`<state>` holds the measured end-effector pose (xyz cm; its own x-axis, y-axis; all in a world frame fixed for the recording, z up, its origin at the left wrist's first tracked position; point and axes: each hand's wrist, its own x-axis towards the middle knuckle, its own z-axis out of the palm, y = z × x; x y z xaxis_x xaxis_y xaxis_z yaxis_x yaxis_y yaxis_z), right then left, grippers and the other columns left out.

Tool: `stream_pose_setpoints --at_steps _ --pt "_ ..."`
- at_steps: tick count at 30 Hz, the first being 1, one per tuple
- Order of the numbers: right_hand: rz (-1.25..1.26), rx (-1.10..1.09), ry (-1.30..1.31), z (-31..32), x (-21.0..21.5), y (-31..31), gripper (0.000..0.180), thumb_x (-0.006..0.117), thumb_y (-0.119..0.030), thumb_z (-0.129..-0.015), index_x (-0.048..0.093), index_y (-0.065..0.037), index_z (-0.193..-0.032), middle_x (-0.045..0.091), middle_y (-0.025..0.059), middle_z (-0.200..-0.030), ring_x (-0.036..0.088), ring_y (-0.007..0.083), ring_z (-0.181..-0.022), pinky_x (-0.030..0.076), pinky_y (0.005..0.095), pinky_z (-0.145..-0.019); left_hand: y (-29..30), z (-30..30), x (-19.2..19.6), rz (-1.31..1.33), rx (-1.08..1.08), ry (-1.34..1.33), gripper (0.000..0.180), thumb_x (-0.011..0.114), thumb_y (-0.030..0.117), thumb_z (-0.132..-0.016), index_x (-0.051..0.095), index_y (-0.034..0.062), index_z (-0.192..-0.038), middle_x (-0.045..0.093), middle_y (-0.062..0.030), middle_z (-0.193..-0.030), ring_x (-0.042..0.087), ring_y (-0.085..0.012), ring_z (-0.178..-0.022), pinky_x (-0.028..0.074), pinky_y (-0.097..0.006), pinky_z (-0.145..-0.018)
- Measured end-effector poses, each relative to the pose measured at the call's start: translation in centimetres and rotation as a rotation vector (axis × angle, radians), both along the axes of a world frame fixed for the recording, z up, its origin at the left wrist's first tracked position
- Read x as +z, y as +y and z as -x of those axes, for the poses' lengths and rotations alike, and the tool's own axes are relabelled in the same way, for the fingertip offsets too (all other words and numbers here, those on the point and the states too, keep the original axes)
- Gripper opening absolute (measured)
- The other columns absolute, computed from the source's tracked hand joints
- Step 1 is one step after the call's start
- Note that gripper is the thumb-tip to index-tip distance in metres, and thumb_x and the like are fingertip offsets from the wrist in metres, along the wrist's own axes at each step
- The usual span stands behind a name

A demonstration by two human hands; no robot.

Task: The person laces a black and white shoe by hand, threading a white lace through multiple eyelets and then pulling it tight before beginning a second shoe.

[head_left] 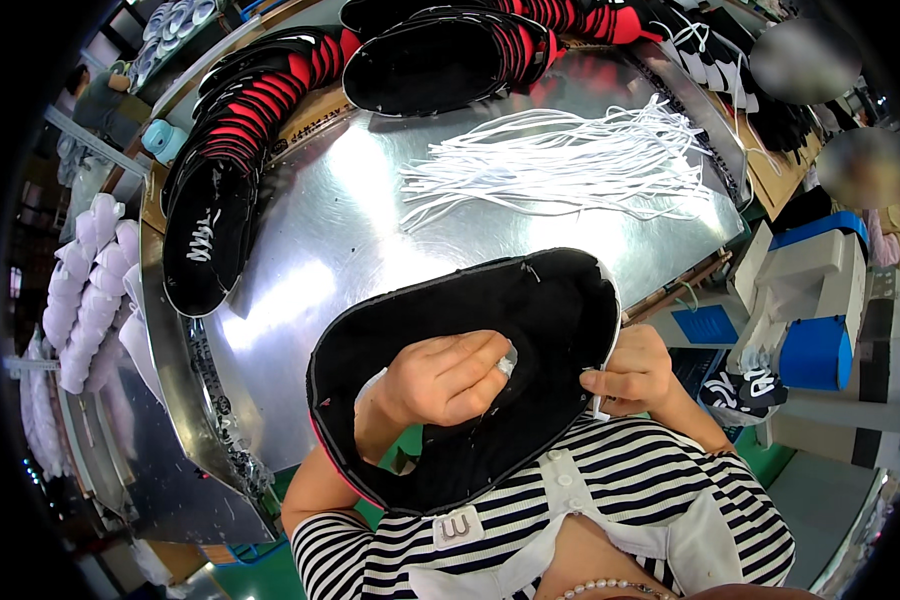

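A black shoe upper with a pale rim and a bit of red edging is held up before my chest, its dark inside facing me. My left hand reaches through the upper's opening, fingers closed in a pinch. A small pale bit shows at those fingertips, too small to name. At the upper's right edge, my right hand is closed on the rim, thumb over the inside. A short white end, perhaps of a lace, pokes out below that thumb. Beyond the upper, a bundle of loose white shoelaces lies on the metal table.
Nested black-and-red uppers curve along the table's left and far sides, with another black upper at the back. White stacked pieces stand far left. A white and blue machine is at the right, near another person.
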<state>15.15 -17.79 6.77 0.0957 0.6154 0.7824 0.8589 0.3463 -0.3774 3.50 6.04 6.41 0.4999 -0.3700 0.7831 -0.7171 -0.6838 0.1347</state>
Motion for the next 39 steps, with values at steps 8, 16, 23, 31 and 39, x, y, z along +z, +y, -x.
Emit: stream_pose_setpoints --at_steps 8,16,23,31,39 --pt "0.096 -0.323 0.3 0.0 0.2 -0.9 0.026 0.072 -0.001 -0.072 0.066 -0.005 -0.097 0.06 0.0048 -0.067 0.055 0.0165 -0.049 0.043 0.0255 -0.048 -2.4 0.6 -1.3 0.696 -0.132 0.902 0.033 0.06 0.013 -0.094 0.054 -0.0011 -0.123 0.064 -0.0148 -0.12 0.063 -0.0274 -0.11 0.049 -0.034 -0.095" --pt "0.018 -0.303 1.106 -5.5 1.2 -0.3 0.013 0.063 -0.001 -0.088 0.056 -0.006 -0.099 0.056 -0.0054 -0.085 0.05 0.0013 -0.076 0.041 0.0192 -0.065 -3.2 0.8 0.8 1.448 -1.084 1.412 0.068 0.054 0.024 -0.099 0.018 0.0052 -0.154 0.018 -0.0181 -0.16 0.015 -0.03 -0.15 0.012 -0.052 -0.119" --pt "-0.367 -0.947 0.646 -22.2 5.8 -6.9 0.011 0.064 -0.005 -0.083 0.055 -0.009 -0.088 0.047 -0.0067 -0.073 0.04 0.001 -0.065 0.033 0.0202 -0.056 -2.6 -0.4 -0.3 0.869 -0.184 1.512 0.037 0.056 0.009 -0.096 0.054 -0.0029 -0.131 0.062 -0.0187 -0.127 0.057 -0.0234 -0.121 0.042 -0.036 -0.104" --pt "-0.792 -1.58 0.139 -44.5 17.0 -11.4 0.023 0.07 -0.024 -0.075 0.061 -0.006 -0.085 0.066 0.0121 -0.073 0.065 0.031 -0.07 0.049 0.0417 -0.066 -0.3 -2.4 -3.0 1.235 0.113 1.374 0.025 0.06 0.016 -0.096 0.063 -0.0003 -0.114 0.068 -0.008 -0.105 0.06 -0.0147 -0.094 0.048 -0.028 -0.083" --pt "-0.136 -1.748 0.344 -54.6 12.1 -12.9 0.024 0.066 -0.024 -0.075 0.07 -0.012 -0.096 0.071 0.0157 -0.092 0.067 0.0355 -0.092 0.052 0.0454 -0.078 1.4 -4.3 -5.2 1.255 0.154 1.39 0.029 0.06 0.021 -0.098 0.061 -0.0007 -0.117 0.066 -0.0095 -0.106 0.06 -0.0174 -0.1 0.049 -0.032 -0.091"
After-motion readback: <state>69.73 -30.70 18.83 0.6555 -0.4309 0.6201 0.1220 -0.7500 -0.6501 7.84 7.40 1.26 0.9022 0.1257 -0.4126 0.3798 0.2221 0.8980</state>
